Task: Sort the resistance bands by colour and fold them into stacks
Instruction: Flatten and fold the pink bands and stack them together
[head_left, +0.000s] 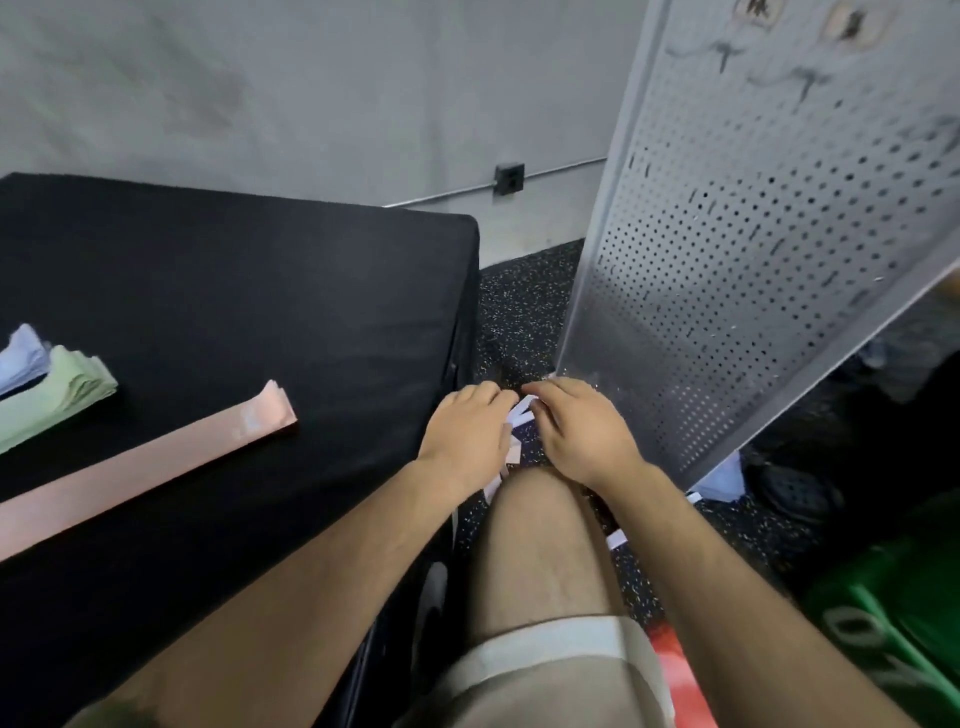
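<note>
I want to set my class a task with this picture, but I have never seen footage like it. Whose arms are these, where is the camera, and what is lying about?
There is no machine here. The single picture comes from a wide-angle camera worn on a person's head, looking forward and down, so the arms are the wearer's own, and the bare knee between them too.

The left hand and right hand meet above the speckled floor, both pinching a pale lilac band; more of it trails down behind the left wrist.

To the left is a table under a black cloth. On it lie a long pink band, laid flat, a folded green stack and a folded pale blue stack at the picture's edge.

On the right a perforated metal panel leans.
</note>
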